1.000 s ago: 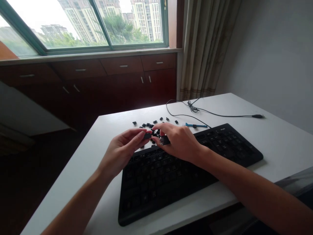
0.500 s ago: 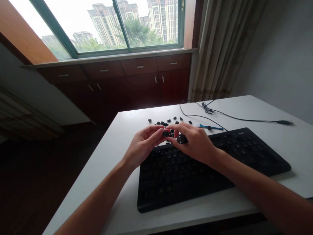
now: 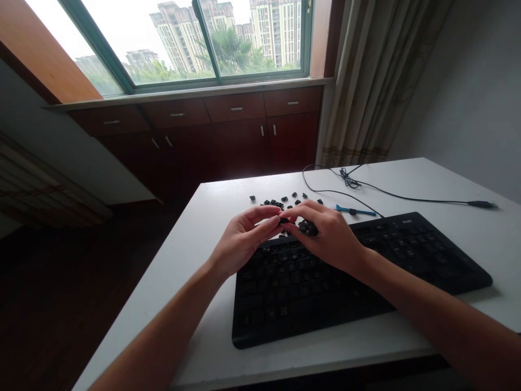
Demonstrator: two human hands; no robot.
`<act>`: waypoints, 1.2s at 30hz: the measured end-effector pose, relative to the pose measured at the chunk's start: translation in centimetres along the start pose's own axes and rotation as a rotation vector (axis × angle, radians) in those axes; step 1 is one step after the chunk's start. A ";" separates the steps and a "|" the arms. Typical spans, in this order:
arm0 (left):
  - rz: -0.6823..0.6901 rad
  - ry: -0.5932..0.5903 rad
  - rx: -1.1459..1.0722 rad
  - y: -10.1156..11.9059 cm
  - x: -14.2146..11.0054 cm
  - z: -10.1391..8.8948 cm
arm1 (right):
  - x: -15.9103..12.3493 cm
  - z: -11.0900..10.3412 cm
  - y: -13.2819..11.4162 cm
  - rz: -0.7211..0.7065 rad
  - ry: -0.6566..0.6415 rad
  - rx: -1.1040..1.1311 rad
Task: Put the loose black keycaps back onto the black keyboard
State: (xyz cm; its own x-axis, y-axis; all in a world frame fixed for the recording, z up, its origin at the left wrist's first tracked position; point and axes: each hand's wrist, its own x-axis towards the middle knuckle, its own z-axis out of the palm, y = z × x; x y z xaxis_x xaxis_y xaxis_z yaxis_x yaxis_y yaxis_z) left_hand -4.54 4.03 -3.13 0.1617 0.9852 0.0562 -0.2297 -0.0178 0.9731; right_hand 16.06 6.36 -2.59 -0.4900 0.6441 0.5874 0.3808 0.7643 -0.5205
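Above the keyboard's far edge, my left hand (image 3: 240, 239) pinches a small black keycap (image 3: 283, 220) between thumb and fingertips. The fingertips of my right hand (image 3: 328, 231) meet the same keycap from the other side. A dark object (image 3: 308, 227) shows inside the curl of my right hand; its kind is unclear. Below both hands lies the black keyboard (image 3: 280, 298), its near left part dark, with at least one spot that looks uncovered. Several loose black keycaps (image 3: 274, 202) are scattered just beyond it, partly hidden by my fingers.
A blue tool with a dark middle (image 3: 366, 212) rests behind the keyboard. The keyboard's black cable (image 3: 391, 191) runs over the white table (image 3: 183, 260) to a plug (image 3: 481, 205) at the right. Past the table stand a wooden cabinet (image 3: 236, 141) and a curtain (image 3: 362, 98).
The keycap between my hands has turned, so it now shows a thinner side. My fingertips have drawn closer around it. The whole view has shifted slightly.
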 end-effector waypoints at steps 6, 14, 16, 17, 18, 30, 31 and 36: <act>0.027 0.055 0.166 0.0 0.0 -0.2 | 0.0 0.1 -0.1 0.032 0.028 0.027; 0.001 -0.006 0.015 0.3 0.0 -0.1 | 0.0 0.5 -0.1 0.026 0.039 0.103; -0.002 -0.014 0.016 0.3 0.0 -0.2 | 0.1 0.4 -0.3 0.019 0.035 0.129; -0.003 -0.014 0.021 0.3 0.0 -0.3 | 0.1 0.4 -0.4 0.020 0.034 0.141; -0.005 -0.013 0.027 0.3 0.0 -0.4 | 0.1 0.4 -0.5 0.023 0.031 0.153; -0.019 -0.080 0.043 0.5 0.1 -0.9 | -0.2 0.5 -0.9 0.000 0.047 0.145; -0.011 -0.089 0.050 0.7 0.2 -1.1 | -0.2 0.6 -0.9 -0.008 0.051 0.120; 0.157 0.140 0.151 1.1 1.0 -3.3 | -0.6 0.8 -1.0 -0.044 0.056 -0.030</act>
State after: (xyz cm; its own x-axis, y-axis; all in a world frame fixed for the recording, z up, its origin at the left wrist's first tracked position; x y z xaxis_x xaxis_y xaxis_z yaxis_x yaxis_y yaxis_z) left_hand -7.82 5.55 -2.70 -0.0015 0.9822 0.1879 -0.0934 -0.1872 0.9779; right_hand 15.39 5.18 -2.96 -0.4621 0.6103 0.6435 0.3836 0.7917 -0.4754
